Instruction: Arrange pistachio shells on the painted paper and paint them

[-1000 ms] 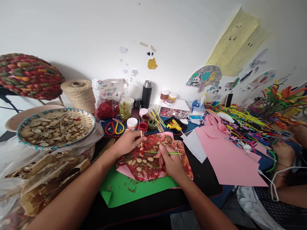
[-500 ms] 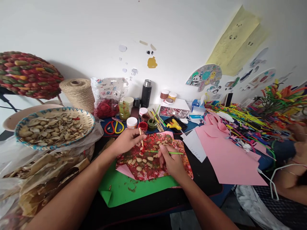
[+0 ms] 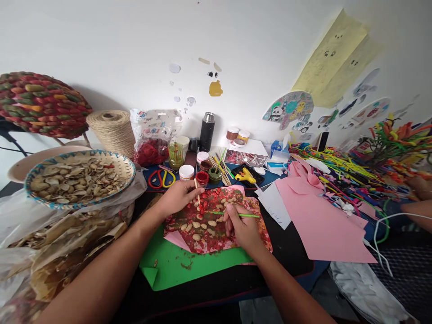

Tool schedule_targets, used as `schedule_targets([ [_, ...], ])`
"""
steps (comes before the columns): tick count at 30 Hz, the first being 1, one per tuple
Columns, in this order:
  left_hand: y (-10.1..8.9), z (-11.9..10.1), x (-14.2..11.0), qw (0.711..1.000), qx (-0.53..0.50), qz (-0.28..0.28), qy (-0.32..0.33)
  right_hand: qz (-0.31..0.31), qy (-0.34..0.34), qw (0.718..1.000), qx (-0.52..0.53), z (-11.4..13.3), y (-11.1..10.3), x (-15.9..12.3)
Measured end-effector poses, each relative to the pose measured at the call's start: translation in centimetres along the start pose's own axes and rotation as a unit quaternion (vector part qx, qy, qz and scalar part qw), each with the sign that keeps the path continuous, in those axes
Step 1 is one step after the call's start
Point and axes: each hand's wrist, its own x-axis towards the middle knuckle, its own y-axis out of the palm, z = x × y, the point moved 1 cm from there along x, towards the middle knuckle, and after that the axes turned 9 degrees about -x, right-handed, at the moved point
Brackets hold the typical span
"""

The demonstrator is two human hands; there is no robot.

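My left hand (image 3: 178, 197) pinches a pale wooden stick (image 3: 197, 191), its lower end at a red-painted peanut shell (image 3: 201, 210). In my right hand (image 3: 243, 228) is a thin green-handled paintbrush (image 3: 249, 215), lying nearly level with its tip by the same red shell. Below both hands, a paint-smeared pink sheet (image 3: 177, 241) bears several unpainted peanut shells (image 3: 196, 237) and some red ones toward the top. It rests on a green sheet (image 3: 175, 274). Just behind stand an open jar of red paint (image 3: 202, 178) and a jar of dark green paint (image 3: 215, 176).
At left, a woven basket (image 3: 130, 173) holds shells beside a twine spool (image 3: 110, 130). Scissors (image 3: 162, 178), a black flask (image 3: 207, 131) and a yellow glue gun (image 3: 245, 175) lie or stand behind. Pink paper (image 3: 324, 225) spreads rightward; another person's arm (image 3: 421, 209) is at the right edge.
The wooden stick in my left hand stands slightly more tilted. My right hand and its brush stay nearly in place. At the right edge, the other person's arm has drawn back.
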Motion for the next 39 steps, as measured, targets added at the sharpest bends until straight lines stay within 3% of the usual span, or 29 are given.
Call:
schedule_targets([
  [10,0.0,0.2,-0.1,1.000,-0.006,0.005,-0.005,0.017,-0.042,0.996,-0.081,0.9,1.3,0.2],
  [17,0.0,0.0,0.0,1.000,0.006,0.004,0.002,0.006,-0.018,0.998,-0.055,1.1,1.1,0.5],
  [22,0.0,-0.2,-0.1,1.000,-0.007,0.004,-0.010,0.015,-0.037,0.997,-0.073,1.5,1.7,0.4],
  [39,-0.2,-0.1,-0.1,1.000,-0.002,0.001,-0.010,0.013,-0.033,0.996,-0.082,0.9,1.1,0.3],
])
